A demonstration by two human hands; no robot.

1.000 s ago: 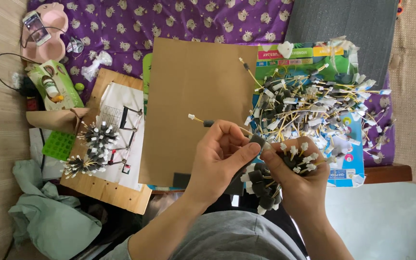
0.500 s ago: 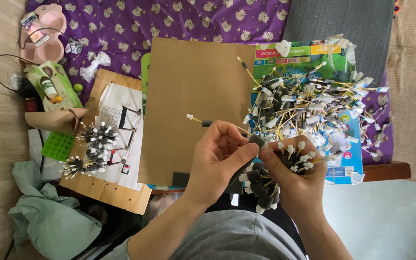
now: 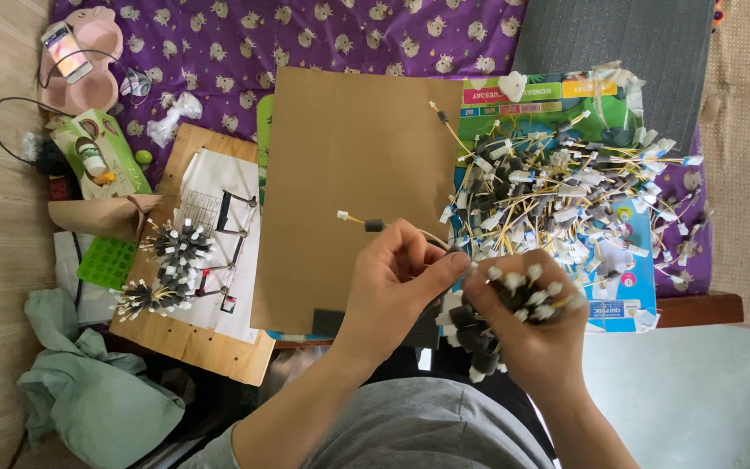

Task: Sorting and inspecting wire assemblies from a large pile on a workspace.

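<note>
Head view, hands
Left hand (image 3: 397,282): fingers curled and pressed together, pinching one yellow wire (image 3: 384,227) near its dark sleeve; the wire's white tip pointed away to the left, over the brown cardboard sheet (image 3: 353,174).
Right hand (image 3: 527,334): closed in a fist around a bundle of wires (image 3: 501,304), whose white-tipped, dark-sleeved ends stuck out above and below the fingers (how many it gripped I could not tell).
Relation: the two hands met, thumb and fingertips touching just beside the bundle.

Head view, near the hands
Loose wire pile (image 3: 557,191): a tangle of the same yellow wires with white and dark ends, lying on a colourful printed sheet (image 3: 627,287) just beyond the right hand.
Cardboard sheet: lay flat between the pile and the wooden board (image 3: 193,343), partly under the left hand.

Head view, left side
Finished bundles (image 3: 167,265): two bristling clusters resting on the wooden board, on a white paper drawing (image 3: 219,195).
Green grid tray (image 3: 106,260): just left of the board.
Green carton (image 3: 97,156): lay tilted, above the tray.
Pink holder (image 3: 80,56): at the top left, with a phone (image 3: 65,50) on it.
Green cloth (image 3: 88,395): crumpled at the bottom left.
Purple patterned bedcover (image 3: 305,35): lay under everything.
</note>
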